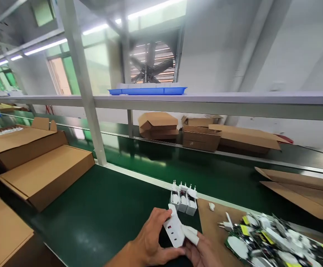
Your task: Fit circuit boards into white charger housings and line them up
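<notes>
A white plastic housing (pixel 174 228) with small slots in its face is held tilted between both hands, low in the middle of the view. My left hand (pixel 153 237) grips its left side and lower end, thumb below and fingers at the top. On the right side, my right hand (pixel 199 246) holds it with fingers that wear white covers. Just beyond stand several white open housings (pixel 183 200) in a row, with metal pins upward. A small white piece (pixel 212 206) lies on the brown board (pixel 210 226) to their right.
A pile of circuit boards and white parts (pixel 278 241) covers the lower right. Cardboard boxes (pixel 50 172) stand at left; more lie beyond the green belt (pixel 156 159). A shelf (pixel 219 100) with a blue tray (pixel 150 91) spans above, its post (pixel 86 85) left of centre.
</notes>
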Motion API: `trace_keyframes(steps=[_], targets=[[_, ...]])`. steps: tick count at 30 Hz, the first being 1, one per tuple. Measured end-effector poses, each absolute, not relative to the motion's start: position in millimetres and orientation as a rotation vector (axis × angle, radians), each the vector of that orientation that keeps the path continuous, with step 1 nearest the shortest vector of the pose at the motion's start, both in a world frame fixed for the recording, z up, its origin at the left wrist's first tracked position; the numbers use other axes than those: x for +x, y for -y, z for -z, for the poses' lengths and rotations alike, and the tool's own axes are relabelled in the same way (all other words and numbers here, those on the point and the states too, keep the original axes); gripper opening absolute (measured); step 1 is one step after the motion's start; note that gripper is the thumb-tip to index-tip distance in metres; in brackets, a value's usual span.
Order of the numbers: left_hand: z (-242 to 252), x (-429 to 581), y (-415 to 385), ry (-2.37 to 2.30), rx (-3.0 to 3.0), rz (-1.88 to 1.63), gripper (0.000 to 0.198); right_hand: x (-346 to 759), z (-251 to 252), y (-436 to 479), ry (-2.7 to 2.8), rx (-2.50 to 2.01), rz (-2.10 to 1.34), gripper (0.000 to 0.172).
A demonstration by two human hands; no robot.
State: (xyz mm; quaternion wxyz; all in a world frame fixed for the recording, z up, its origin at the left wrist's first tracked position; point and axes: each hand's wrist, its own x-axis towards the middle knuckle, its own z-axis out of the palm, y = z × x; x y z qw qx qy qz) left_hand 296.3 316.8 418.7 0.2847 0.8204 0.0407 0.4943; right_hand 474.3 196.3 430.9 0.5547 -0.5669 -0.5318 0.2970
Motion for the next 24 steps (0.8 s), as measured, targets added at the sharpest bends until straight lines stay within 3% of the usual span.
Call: trace_keyframes(steps=[7,14,18,24], targets=[[-421,296,-306,-0.232,2.263,-1.319,0.083,457,-426,-205,1.010,-1.299,-0.840,0.058],[-406,296,-338,-0.738,1.991,-1.027,0.075,481,-430,-211,1.245,-1.423,-0.380,0.031],[-399,311,-375,-0.869,1.797,-0.966,0.087,527,-420,-221,1.109,-1.573,-0.209,0.045],[-394,345,-378,-0.774,1.762,-0.847,0.087,526,-398,-237,1.136,-1.582,-0.306,0.060]])
